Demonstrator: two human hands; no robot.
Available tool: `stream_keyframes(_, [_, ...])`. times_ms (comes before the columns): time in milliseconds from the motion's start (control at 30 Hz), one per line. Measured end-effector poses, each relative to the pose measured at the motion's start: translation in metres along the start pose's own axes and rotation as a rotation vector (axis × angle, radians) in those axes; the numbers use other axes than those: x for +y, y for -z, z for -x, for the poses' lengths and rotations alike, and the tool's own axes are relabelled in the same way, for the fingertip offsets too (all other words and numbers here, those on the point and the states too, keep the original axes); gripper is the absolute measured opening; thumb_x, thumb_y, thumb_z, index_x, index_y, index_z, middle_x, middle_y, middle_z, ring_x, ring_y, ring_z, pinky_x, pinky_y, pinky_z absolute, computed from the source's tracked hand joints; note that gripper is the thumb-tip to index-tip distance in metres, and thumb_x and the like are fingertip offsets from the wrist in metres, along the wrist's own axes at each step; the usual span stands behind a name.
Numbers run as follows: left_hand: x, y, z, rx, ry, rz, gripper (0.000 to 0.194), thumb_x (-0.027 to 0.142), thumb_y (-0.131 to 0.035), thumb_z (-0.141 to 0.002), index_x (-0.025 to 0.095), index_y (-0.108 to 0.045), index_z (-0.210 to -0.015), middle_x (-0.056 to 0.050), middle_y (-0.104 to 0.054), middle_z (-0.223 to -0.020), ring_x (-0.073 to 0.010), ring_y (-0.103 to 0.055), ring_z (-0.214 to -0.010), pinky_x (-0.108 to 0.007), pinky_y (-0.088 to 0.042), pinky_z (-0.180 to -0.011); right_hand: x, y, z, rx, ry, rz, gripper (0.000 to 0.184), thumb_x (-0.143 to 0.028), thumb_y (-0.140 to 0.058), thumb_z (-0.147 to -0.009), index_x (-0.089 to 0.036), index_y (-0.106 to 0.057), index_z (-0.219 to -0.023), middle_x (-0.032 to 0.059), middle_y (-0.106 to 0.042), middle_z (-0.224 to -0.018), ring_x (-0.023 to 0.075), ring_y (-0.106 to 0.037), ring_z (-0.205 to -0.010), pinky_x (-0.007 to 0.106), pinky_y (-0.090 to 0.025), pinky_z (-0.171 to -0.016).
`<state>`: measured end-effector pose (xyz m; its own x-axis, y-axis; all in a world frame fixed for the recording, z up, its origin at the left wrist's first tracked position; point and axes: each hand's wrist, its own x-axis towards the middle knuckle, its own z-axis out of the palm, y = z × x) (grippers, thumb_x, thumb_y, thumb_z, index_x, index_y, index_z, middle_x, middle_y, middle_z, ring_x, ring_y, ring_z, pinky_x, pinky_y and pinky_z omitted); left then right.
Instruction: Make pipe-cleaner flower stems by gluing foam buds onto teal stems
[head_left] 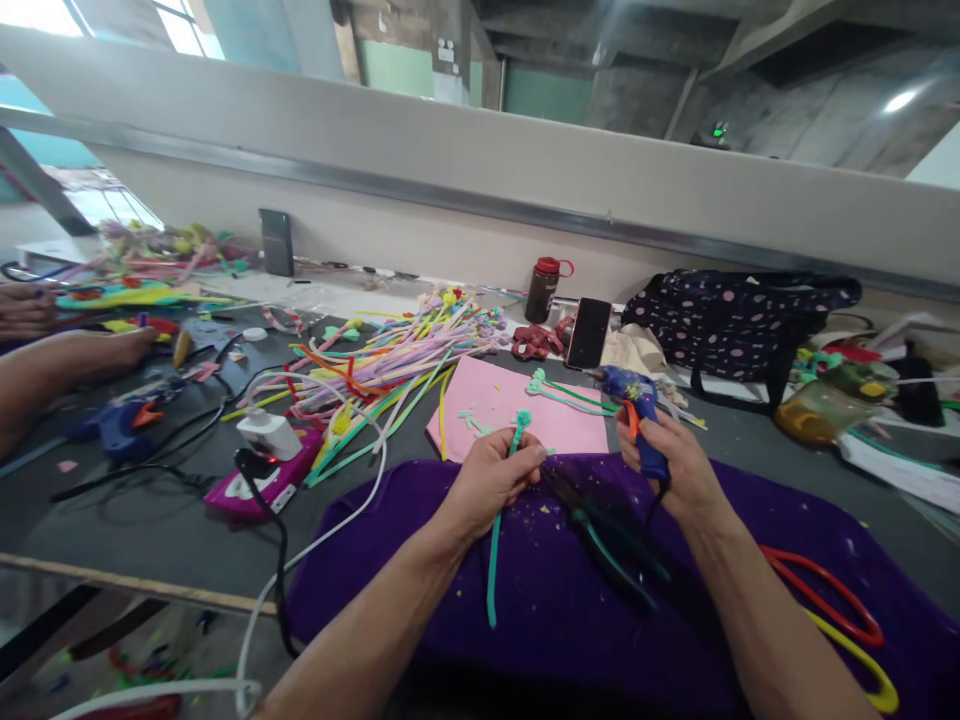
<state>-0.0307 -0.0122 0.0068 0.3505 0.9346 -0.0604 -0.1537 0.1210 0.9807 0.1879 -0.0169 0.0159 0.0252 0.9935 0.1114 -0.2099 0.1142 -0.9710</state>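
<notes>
My left hand [499, 478] is closed around a teal pipe cleaner [493, 580], whose curled head [523, 420] sticks up above my fingers. A blue hot glue gun [637, 400] with an orange trigger is gripped in my right hand [675, 462], its nozzle pointing up and to the left. Between the hands, a pair of pliers [592, 530] lies on the purple cloth [420, 580]. Behind them is a pink sheet [480, 385] with small green pieces [474, 422] and green pipe cleaners [574, 393] with curled ends.
A heap of coloured pipe cleaners [405, 350] lies behind the magenta power strip [292, 480]. Further back stand a bottle [541, 292], a phone [589, 333] and a patterned bag [735, 330]. Another person's hands [112, 352] work at left, near a second glue gun [120, 428].
</notes>
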Motion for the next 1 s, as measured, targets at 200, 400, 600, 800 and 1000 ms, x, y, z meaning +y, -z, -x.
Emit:
stream_keyframes(200, [-0.008, -0.004, 0.005, 0.319, -0.502, -0.813, 0.013, 0.026, -0.048, -0.08, 0.017, -0.057, -0.075, 0.0, -0.058, -0.067, -0.0113, -0.052, -0.062, -0.022, -0.039, -0.061, -0.007, -0.012, 0.013, -0.081, 0.112, -0.061, 0.016, -0.024, -0.056, -0.075, -0.019, -0.056, -0.09, 0.0046, -0.06, -0.086, 0.0118, -0.054, -0.053, 0.024, -0.039, -0.043])
stream_keyframes(400, [-0.017, 0.002, 0.009, 0.267, -0.705, -1.061, 0.018, 0.016, -0.045, -0.08, 0.018, -0.057, -0.093, -0.008, -0.062, -0.083, -0.0181, -0.057, -0.081, -0.026, -0.041, -0.071, -0.008, -0.01, 0.02, -0.096, 0.084, 0.04, 0.018, -0.021, -0.059, -0.071, -0.016, -0.057, -0.088, 0.0038, -0.061, -0.073, 0.0124, -0.053, -0.05, 0.024, -0.04, -0.042])
stream_keyframes(600, [-0.004, -0.002, 0.011, 0.292, -0.512, -0.759, 0.008, 0.022, -0.052, -0.077, 0.021, -0.06, -0.079, -0.004, -0.06, -0.076, -0.0165, -0.055, -0.075, -0.024, -0.039, -0.069, -0.008, -0.011, 0.02, -0.088, 0.088, 0.112, 0.02, -0.023, -0.062, -0.069, -0.016, -0.059, -0.088, 0.0052, -0.063, -0.075, 0.0124, -0.052, -0.051, 0.025, -0.041, -0.045])
stream_keyframes(800, [0.009, 0.0, 0.006, 0.1, -0.056, -0.077, 0.016, 0.032, -0.055, -0.074, 0.018, -0.049, -0.07, 0.006, -0.047, -0.052, -0.0041, -0.03, -0.037, -0.016, -0.02, -0.036, -0.009, -0.014, 0.029, -0.125, 0.09, 0.316, 0.018, -0.025, -0.061, -0.073, -0.015, -0.063, -0.088, 0.0028, -0.062, -0.066, 0.0141, -0.055, -0.057, 0.026, -0.044, -0.054])
stream_keyframes(1000, [0.006, 0.005, 0.004, -0.05, 0.165, 0.331, 0.017, 0.025, -0.06, -0.069, 0.017, -0.045, -0.07, 0.008, -0.043, -0.05, 0.0007, -0.019, -0.033, -0.013, -0.008, -0.032, -0.008, -0.022, 0.045, -0.129, 0.187, 0.593, 0.024, -0.033, -0.05, -0.081, -0.017, -0.064, -0.07, 0.0058, -0.063, -0.074, 0.0188, -0.058, -0.07, 0.029, -0.044, -0.068])
